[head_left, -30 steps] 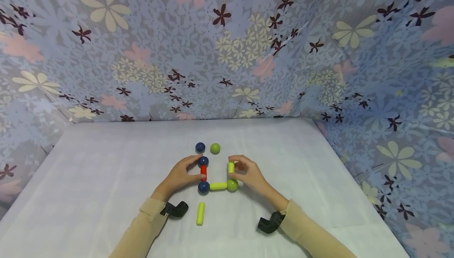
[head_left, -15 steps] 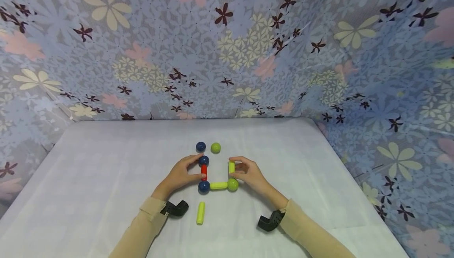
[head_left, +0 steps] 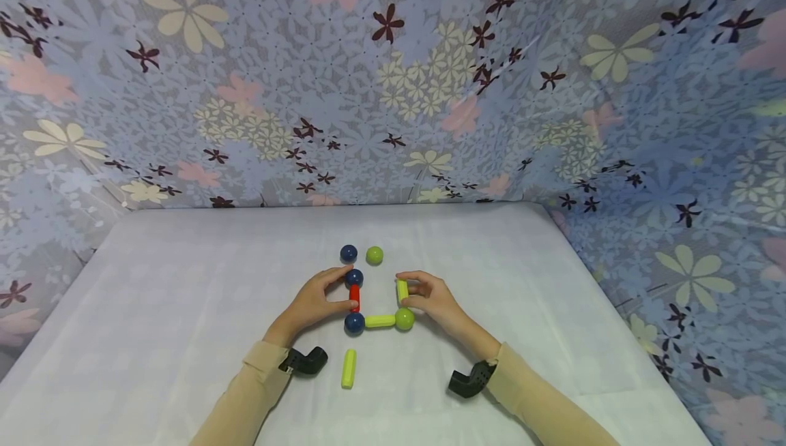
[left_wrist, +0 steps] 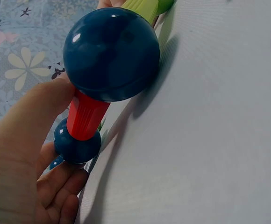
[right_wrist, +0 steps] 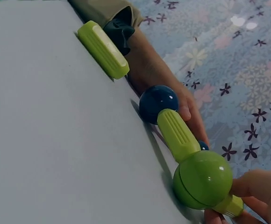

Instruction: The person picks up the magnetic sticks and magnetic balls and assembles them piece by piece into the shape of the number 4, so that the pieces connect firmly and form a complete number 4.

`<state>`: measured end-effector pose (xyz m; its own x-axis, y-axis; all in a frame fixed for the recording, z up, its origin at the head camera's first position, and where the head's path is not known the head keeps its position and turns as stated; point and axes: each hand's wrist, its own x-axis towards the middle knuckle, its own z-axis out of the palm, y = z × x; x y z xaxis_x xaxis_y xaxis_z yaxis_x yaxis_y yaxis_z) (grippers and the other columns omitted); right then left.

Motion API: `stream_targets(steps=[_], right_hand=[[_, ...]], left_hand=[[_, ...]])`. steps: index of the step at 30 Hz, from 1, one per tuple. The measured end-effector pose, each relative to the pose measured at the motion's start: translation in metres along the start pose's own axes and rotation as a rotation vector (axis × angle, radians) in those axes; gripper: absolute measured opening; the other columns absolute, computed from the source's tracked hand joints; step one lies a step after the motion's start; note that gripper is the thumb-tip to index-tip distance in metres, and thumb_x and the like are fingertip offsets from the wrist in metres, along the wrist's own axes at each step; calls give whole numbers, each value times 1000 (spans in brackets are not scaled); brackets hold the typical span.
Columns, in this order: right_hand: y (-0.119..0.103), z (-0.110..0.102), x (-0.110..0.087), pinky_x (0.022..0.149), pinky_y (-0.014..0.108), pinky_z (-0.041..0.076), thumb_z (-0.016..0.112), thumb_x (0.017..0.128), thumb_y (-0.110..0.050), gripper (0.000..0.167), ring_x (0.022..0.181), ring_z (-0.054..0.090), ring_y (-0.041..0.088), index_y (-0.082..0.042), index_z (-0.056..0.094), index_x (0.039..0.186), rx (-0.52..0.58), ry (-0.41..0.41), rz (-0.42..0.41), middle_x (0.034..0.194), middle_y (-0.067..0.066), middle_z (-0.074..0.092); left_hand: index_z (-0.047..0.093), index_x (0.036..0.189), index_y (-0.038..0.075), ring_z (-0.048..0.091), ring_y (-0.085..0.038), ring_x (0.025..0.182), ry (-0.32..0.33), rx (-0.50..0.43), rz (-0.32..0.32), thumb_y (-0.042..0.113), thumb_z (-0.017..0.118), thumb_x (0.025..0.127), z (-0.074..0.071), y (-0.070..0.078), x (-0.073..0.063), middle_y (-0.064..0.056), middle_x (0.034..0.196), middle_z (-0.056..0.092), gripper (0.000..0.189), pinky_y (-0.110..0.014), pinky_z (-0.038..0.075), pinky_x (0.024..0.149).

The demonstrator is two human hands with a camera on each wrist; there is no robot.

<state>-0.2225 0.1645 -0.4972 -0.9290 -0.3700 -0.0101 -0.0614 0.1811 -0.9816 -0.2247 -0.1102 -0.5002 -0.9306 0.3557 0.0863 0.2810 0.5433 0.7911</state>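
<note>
Head view: your right hand (head_left: pixel 434 297) pinches a yellow-green plastic rod (head_left: pixel 402 289), long axis running from the glossy green ball (head_left: pixel 404 319) toward the far edge of the tabletop (head_left: pixel 522 262). Your left hand (head_left: pixel 313 301), curled, grips a red plastic rod (head_left: pixel 354 294) and its far, glossy blue ball (head_left: pixel 355 277).

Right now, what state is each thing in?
Left hand, holding red rod
Right hand, pinching right yellow rod
Red rod, joined both ends
Middle yellow rod, joined both ends
Right yellow rod, held, seating unclear
Near yellow rod, loose
Near blue ball, joined
Middle blue ball, joined
Far blue ball, loose
Near green ball, joined
Far green ball, loose
</note>
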Motion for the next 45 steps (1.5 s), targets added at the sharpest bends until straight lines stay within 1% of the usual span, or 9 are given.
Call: stream_targets(steps=[4,8,13,15,22,26,32,39,45], right_hand=[[0,-1,1,85,17,53,68,83,-1,48,97,66,7,2,53,129,50,9,12,139,22,49],[0,-1,1,83,16,53,69,83,-3,48,90,65,3,3,53,128,70,4,9,138,23,49],[-1,0,0,78,14,53,68,83,-2,49,86,64,2,3,52,129,64,-5,13,138,24,48],[-1,1,0,78,14,53,68,83,-2,49,86,64,1,3,53,129,59,-4,14,138,24,49],[1,2,-1,84,17,51,68,83,-3,46,96,61,7,1,56,127,-5,18,-11,134,22,55],[3,2,-1,84,18,50,67,84,-3,43,100,58,10,1,58,125,-30,40,-24,129,22,58],[3,3,-1,81,18,53,65,85,-3,41,95,60,5,4,56,125,-10,43,-33,126,27,58],[3,1,-1,75,20,54,63,89,-7,38,84,61,2,6,55,125,4,42,-43,117,29,60],[2,-1,3,75,19,54,61,91,-8,37,85,61,1,5,55,125,-26,38,-36,121,29,59]], left_hand=[[47,142,16,37,-33,140,2,4,-16,38,79,76,-1,2,0,-10,148,45,77,-54,30,115],[47,142,18,36,-33,140,0,7,-25,39,79,76,-2,2,0,-9,148,45,77,-54,30,115],[46,142,17,37,-33,140,0,4,-12,38,79,76,-1,0,1,-9,148,45,77,-53,30,115],[46,142,17,38,-33,139,2,3,-6,38,79,76,0,-1,1,-10,147,46,77,-53,30,115],[47,141,17,39,-33,138,6,4,7,40,79,75,1,-2,0,-10,146,47,77,-53,32,114],[47,141,17,38,-32,139,6,8,6,40,79,75,1,-2,0,-9,147,46,77,-52,32,114],[47,141,17,39,-33,139,10,2,9,39,79,75,0,-1,0,-10,146,47,76,-54,32,114],[46,142,18,38,-33,139,-3,4,-1,38,78,76,1,-2,1,-9,147,46,76,-54,31,115],[47,142,16,38,-35,139,1,-11,8,36,79,76,1,0,1,-11,147,46,76,-54,30,114]])
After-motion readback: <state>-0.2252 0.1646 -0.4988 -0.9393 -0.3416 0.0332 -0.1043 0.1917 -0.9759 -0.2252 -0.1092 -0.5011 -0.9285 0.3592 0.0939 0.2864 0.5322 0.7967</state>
